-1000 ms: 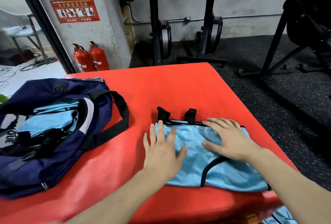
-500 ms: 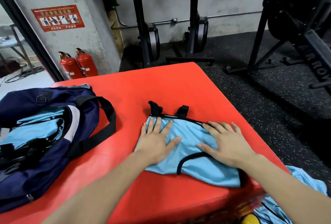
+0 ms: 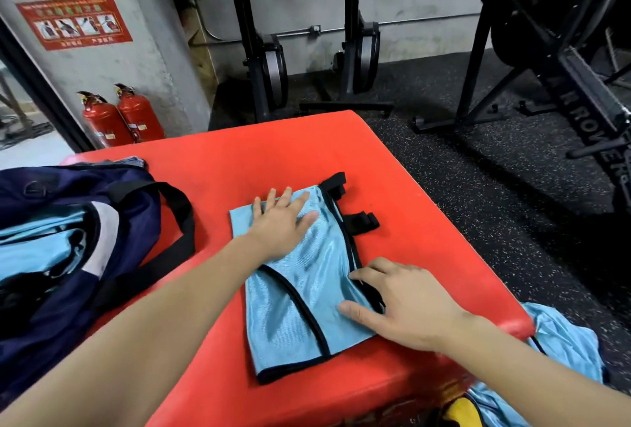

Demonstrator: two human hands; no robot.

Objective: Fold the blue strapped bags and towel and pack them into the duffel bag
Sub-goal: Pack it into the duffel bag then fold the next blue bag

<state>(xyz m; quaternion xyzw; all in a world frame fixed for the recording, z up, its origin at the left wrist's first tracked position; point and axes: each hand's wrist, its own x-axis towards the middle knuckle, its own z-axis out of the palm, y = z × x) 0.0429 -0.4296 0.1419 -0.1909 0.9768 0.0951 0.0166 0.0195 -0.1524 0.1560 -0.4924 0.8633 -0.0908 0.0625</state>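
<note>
Bag (image 3: pixel 300 293), light blue with black trim, lies flat at center frame on red pad (image 3: pixel 409 238), two black strap ends sticking out its upper right edge. Left hand (image 3: pixel 278 223) lies flat on bag's upper left part, fingers straight and spread, palm down, grasping nothing. Right hand (image 3: pixel 397 303) sits at bag's right edge, lower right of center; thumb lies flat on blue fabric, fingers bent over the black trim, touching it, but cannot tell if they actually pinch it. Duffel (image 3: pixel 65 256), navy, sits at left of frame on the pad, unzipped, light blue fabric visible inside, black strap looping out toward center. More blue fabric (image 3: pixel 563 351) hangs off the pad's lower right edge, partly hidden. Something yellow (image 3: pixel 461 413) at bottom edge, too cut off to tell. Two red extinguishers (image 3: pixel 123 119) stand on floor upper left, by grey wall. Black gym machines (image 3: pixel 358 51) stand along back wall and at upper right.
</note>
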